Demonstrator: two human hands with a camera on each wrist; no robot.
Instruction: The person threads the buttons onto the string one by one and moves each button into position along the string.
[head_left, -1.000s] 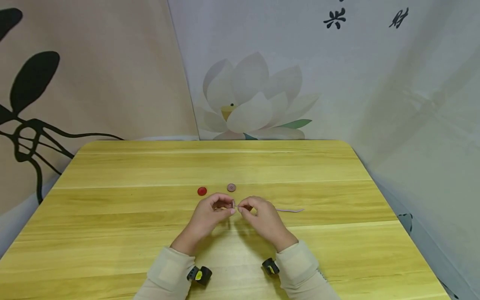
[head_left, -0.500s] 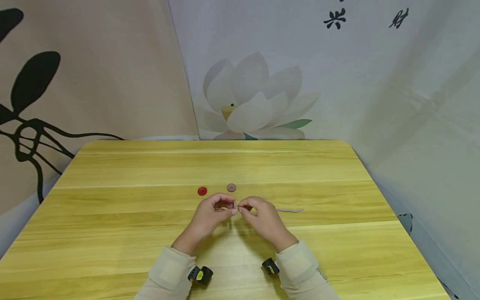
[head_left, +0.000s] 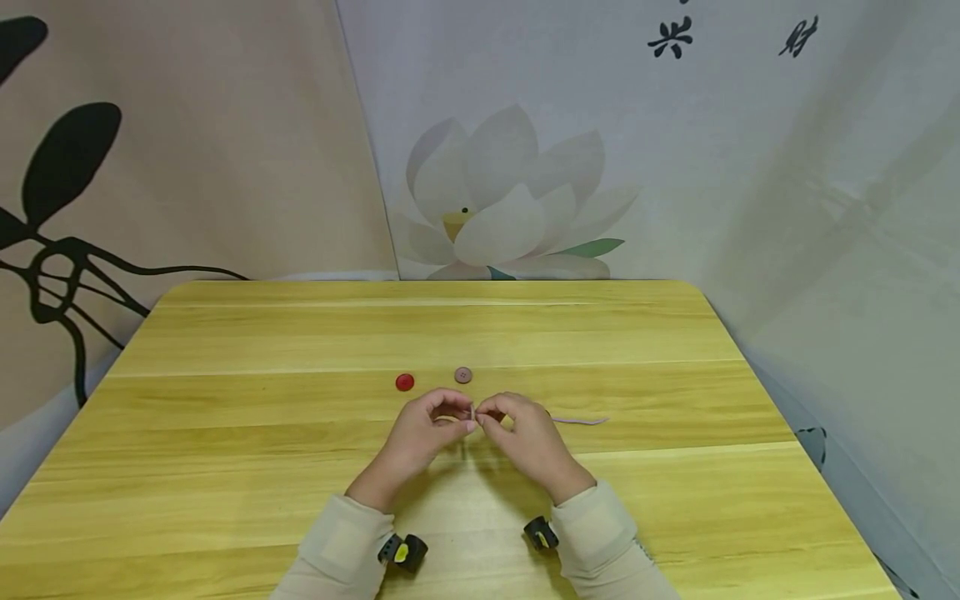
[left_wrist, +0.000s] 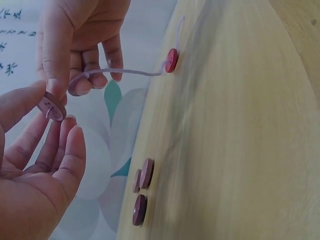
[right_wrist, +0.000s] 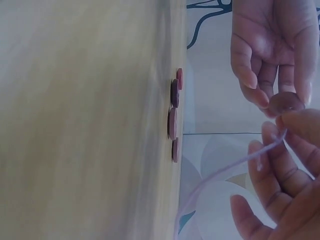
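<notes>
Purple cord (left_wrist: 132, 71) worries us most: only a short bit seems to show at the holes of the pink button (left_wrist: 51, 106), so it could slip back out if the right hand (head_left: 528, 433) tugs or the button turns. The button — thin and held by its rim — could also twist free if the left hand (head_left: 427, 429) slackens. We see the left thumb and fingertips pinching that rim, and the right thumb and forefinger pinching the cord close against the button, its other fingers loosely bent. The button sits between both sets of fingertips, raised off the surface (head_left: 262, 333), roughly midway between its left and right edges. A red button (left_wrist: 171, 60), apparently threaded, rests nearer the right edge; if it snagged, the cord could pull.
</notes>
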